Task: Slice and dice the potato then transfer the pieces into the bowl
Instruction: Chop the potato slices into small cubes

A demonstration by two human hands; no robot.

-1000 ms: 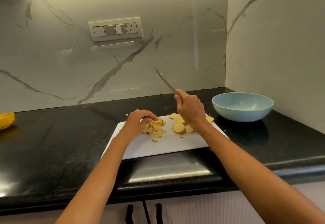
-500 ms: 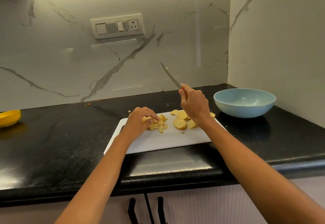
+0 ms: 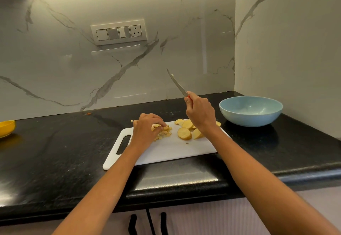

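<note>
Right hand (image 3: 201, 113) grips knife (image 3: 177, 84); blue bowl (image 3: 251, 116) holds nothing.

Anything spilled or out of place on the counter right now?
One small potato bit lies off the cutting board, on the black counter behind the left hand. An orange scrap sits by the backsplash.

— What can't you make out on the cutting board (image 3: 166, 151)?

— The left hand (image 3: 145, 129) covers part of the diced potato (image 3: 164, 133), so the pile's full extent is hidden. The right hand (image 3: 201, 113) and wrist hide several potato slices (image 3: 184, 133) and the board's far right corner.

— And the knife (image 3: 177, 84)?

— Its handle is buried in the fist; only a sliver of red shows.

— Anything cropped?

— The yellow dish (image 3: 6, 127) is cut off by the left edge.
</note>
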